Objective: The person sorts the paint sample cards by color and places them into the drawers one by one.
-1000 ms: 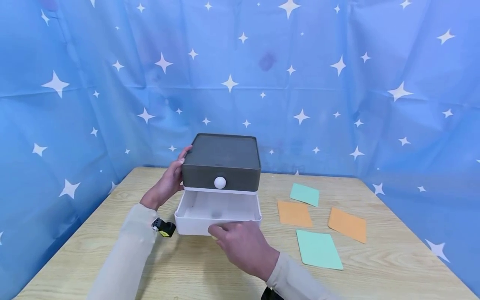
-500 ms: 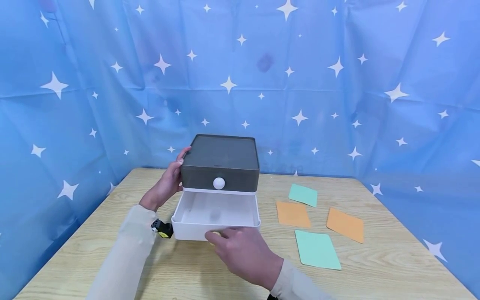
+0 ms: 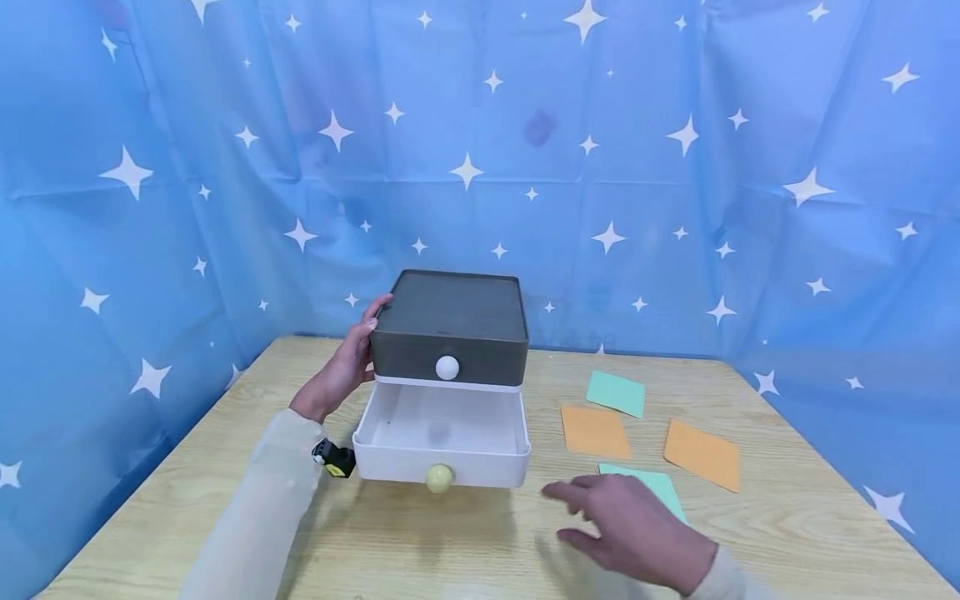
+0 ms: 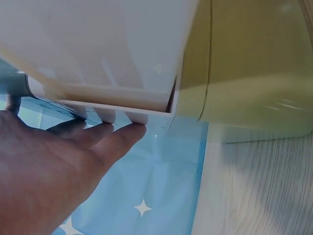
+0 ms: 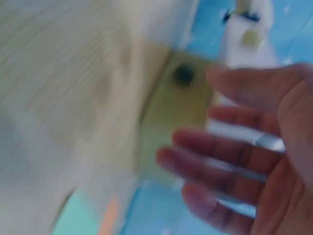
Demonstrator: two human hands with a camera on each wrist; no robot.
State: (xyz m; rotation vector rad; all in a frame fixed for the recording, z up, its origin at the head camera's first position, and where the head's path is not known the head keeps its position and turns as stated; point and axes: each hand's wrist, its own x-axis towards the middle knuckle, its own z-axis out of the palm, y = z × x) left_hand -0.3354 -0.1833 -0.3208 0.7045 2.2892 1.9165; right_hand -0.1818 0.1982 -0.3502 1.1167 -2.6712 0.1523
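Observation:
A small drawer unit (image 3: 453,308) has a dark grey top section with a white knob (image 3: 447,367). Below it a white drawer (image 3: 487,471) is pulled out, its inside visible, with a pale green knob (image 3: 439,478) on the front. The right wrist view, blurred, also shows a yellow-green front (image 5: 190,105) with a dark knob (image 5: 184,74). My left hand (image 3: 341,371) rests against the unit's left side, its fingertips (image 4: 132,131) touching the wall. My right hand (image 3: 633,529), fingers spread and holding nothing, is over the table, right of the drawer.
Two orange sheets (image 3: 596,432) (image 3: 702,454) and two mint green sheets (image 3: 615,393) (image 3: 666,485) lie on the wooden table (image 3: 247,400) right of the unit. My right hand partly covers the nearer green one. A blue star-patterned curtain (image 3: 495,125) stands behind and at both sides.
The white drawer came further out toward me. My right hand then let go of its pale green knob and moved right. My left hand stays on the unit's side.

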